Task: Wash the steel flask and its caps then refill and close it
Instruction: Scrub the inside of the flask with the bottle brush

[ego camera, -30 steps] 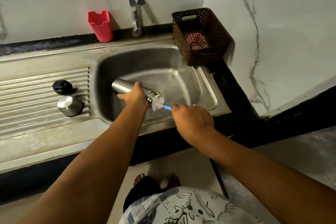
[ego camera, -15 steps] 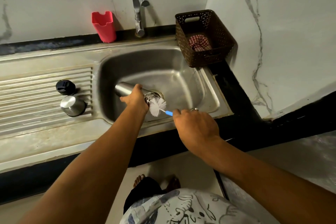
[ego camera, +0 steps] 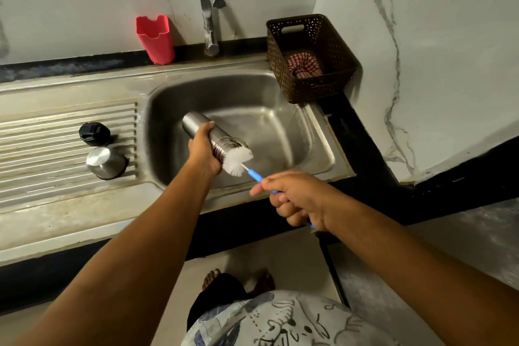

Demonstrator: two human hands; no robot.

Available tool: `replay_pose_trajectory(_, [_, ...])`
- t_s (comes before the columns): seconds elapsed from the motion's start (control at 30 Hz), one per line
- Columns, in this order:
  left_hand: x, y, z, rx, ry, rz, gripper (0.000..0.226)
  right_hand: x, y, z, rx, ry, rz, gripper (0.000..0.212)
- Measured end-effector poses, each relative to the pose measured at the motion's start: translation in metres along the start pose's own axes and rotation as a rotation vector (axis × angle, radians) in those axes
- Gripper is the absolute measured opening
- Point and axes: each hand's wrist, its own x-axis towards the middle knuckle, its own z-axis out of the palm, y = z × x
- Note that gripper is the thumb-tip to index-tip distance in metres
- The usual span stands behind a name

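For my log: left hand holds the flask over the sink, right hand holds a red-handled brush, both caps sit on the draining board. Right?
No: the head view shows the brush in the right hand has a blue handle, not red. The left hand holds the flask over the sink; the black cap and steel cap sit on the draining board.

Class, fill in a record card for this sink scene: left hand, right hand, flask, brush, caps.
Left hand: grips the steel flask, tilted over the sink
Right hand: holds the bottle brush by its blue handle
Brush head: white bristles at the flask's mouth
Caps: black cap and steel cap on the drainboard, both off
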Motion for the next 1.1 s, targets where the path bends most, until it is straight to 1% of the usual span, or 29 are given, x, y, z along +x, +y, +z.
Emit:
replay_pose_trajectory(0.03, [-0.002,-0.001,-0.002,-0.007,-0.022,-0.014,0.099,-0.003,-0.003,-0.001,0.103,-0.092,0.079,0.028])
replay_pose_trajectory(0.07, [-0.01,-0.002,-0.001,-0.032,-0.053,-0.021,0.089,-0.005,-0.007,-0.001,0.191,-0.158,0.13,0.027])
replay_pose_trajectory(0.13, [-0.026,-0.006,0.007,-0.097,-0.173,-0.063,0.057,0.0,-0.014,0.003,0.352,-0.215,0.178,0.026])
replay_pose_trajectory(0.17, [-0.029,-0.012,0.01,-0.114,-0.217,-0.09,0.05,0.004,-0.017,0.005,0.417,-0.23,0.183,0.027])
replay_pose_trajectory(0.23, [-0.035,-0.02,0.013,-0.144,-0.274,-0.119,0.048,0.012,-0.021,0.011,0.482,-0.259,0.187,0.029])
replay_pose_trajectory(0.33, [-0.038,-0.021,0.011,-0.201,-0.299,-0.125,0.045,0.01,-0.022,0.015,0.515,-0.26,0.19,0.029])
replay_pose_trajectory(0.43, [-0.036,-0.01,0.005,-0.224,-0.283,-0.087,0.04,-0.004,-0.021,0.014,0.499,-0.279,0.183,0.028])
replay_pose_trajectory(0.53, [-0.032,-0.003,0.002,-0.258,-0.257,-0.092,0.039,-0.014,-0.017,0.01,0.497,-0.303,0.181,0.027])
replay_pose_trajectory(0.63, [-0.029,-0.01,0.002,-0.29,-0.262,-0.085,0.042,-0.011,-0.019,0.01,0.486,-0.303,0.183,0.028])
replay_pose_trajectory(0.73, [-0.033,-0.025,0.01,-0.257,-0.327,-0.11,0.048,0.001,-0.022,0.012,0.505,-0.277,0.183,0.031])
replay_pose_trajectory(0.83, [-0.038,-0.025,0.017,-0.297,-0.384,-0.102,0.045,0.007,-0.023,0.015,0.579,-0.295,0.177,0.032])
replay_pose_trajectory(0.97, [-0.03,-0.014,0.012,-0.331,-0.379,-0.066,0.046,-0.007,-0.023,0.012,0.621,-0.341,0.16,0.03])
replay_pose_trajectory(1.1, [-0.027,-0.018,0.009,-0.382,-0.361,-0.093,0.048,-0.012,-0.022,0.012,0.613,-0.366,0.152,0.032])
